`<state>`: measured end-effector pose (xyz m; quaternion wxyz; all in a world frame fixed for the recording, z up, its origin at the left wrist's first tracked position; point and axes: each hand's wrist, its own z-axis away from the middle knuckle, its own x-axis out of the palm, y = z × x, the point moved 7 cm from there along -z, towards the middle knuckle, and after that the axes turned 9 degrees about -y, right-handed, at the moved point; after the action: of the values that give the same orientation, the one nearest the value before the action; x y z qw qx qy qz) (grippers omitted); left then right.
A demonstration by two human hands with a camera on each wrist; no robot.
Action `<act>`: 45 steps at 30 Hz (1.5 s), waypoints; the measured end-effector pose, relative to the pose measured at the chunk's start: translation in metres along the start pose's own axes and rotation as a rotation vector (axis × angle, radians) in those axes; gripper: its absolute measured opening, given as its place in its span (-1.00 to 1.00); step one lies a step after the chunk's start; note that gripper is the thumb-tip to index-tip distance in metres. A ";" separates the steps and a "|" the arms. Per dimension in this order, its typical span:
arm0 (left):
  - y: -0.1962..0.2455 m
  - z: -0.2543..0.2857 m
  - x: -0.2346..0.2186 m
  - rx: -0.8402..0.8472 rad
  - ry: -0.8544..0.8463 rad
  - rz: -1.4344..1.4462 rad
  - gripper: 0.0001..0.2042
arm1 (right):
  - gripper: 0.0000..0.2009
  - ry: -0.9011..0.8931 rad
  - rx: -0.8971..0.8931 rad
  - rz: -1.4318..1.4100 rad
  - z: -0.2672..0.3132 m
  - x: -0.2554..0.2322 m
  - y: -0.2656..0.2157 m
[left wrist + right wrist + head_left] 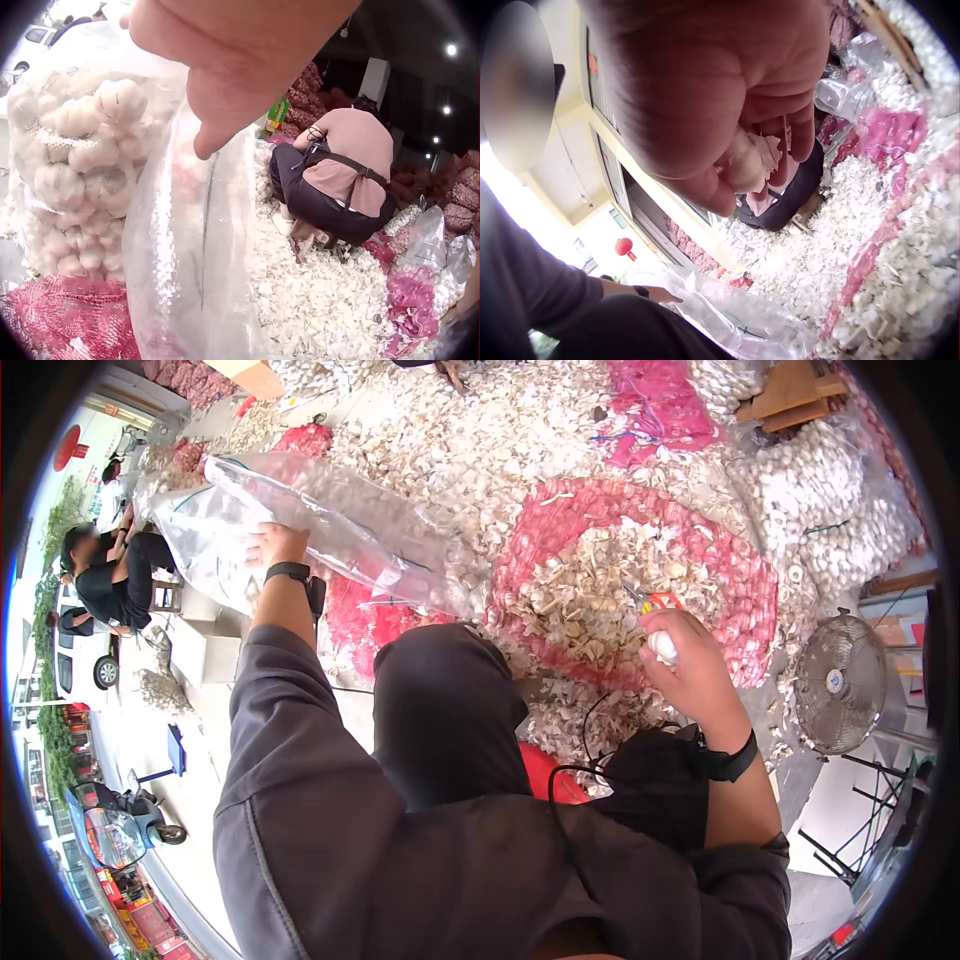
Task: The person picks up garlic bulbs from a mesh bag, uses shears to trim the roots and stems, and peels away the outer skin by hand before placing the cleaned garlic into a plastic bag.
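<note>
My right hand (688, 660) holds a white garlic bulb (662, 647) between curled fingers and thumb; the right wrist view shows loose skin on the bulb (746, 165). A cutting tool with an orange and yellow handle (662, 601) shows right at the fingertips, its short blade over the garlic pieces. My left hand (280, 546) lies over a large clear plastic bag (350, 525), fingers fairly straight and a little spread. In the left wrist view its thumb (214, 135) points down along the bag film. Garlic bulbs (82, 176) show through plastic beside it.
A red mesh sack (740, 630) rings a heap of garlic trimmings before my knees. Pale skins (450, 430) cover the floor. Bagged bulbs (820, 490) and a fan (840, 680) stand at right. Another person (345, 165) crouches ahead; others sit at far left.
</note>
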<state>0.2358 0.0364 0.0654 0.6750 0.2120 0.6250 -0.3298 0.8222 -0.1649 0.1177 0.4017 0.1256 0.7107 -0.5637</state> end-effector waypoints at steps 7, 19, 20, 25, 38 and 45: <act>0.004 -0.017 -0.009 0.143 0.484 -0.117 -0.51 | -0.74 0.003 -0.002 -0.005 0.003 -0.001 0.005; 0.164 0.113 -0.049 1.056 -0.484 1.045 -0.83 | -0.78 0.154 -0.048 -0.138 -0.004 -0.019 0.017; 0.180 0.176 -0.062 1.387 -0.640 0.824 -0.85 | -0.67 0.178 -0.063 -0.200 -0.005 -0.020 0.021; 0.153 0.419 -0.071 2.094 -0.944 0.060 -0.81 | -0.43 0.425 -0.148 -0.364 0.003 -0.046 -0.007; 0.164 0.481 -0.019 1.179 -1.415 0.900 -0.40 | -0.35 0.251 -0.318 -0.434 0.030 -0.012 -0.044; 0.149 0.431 -0.056 1.040 -1.186 1.034 -0.55 | -0.48 0.342 0.379 -0.922 0.025 0.027 -0.008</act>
<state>0.6452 -0.1516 0.1577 0.7664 0.5353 -0.2175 -0.2808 0.8110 -0.1978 0.1029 -0.0397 -0.0395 0.6330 -0.7721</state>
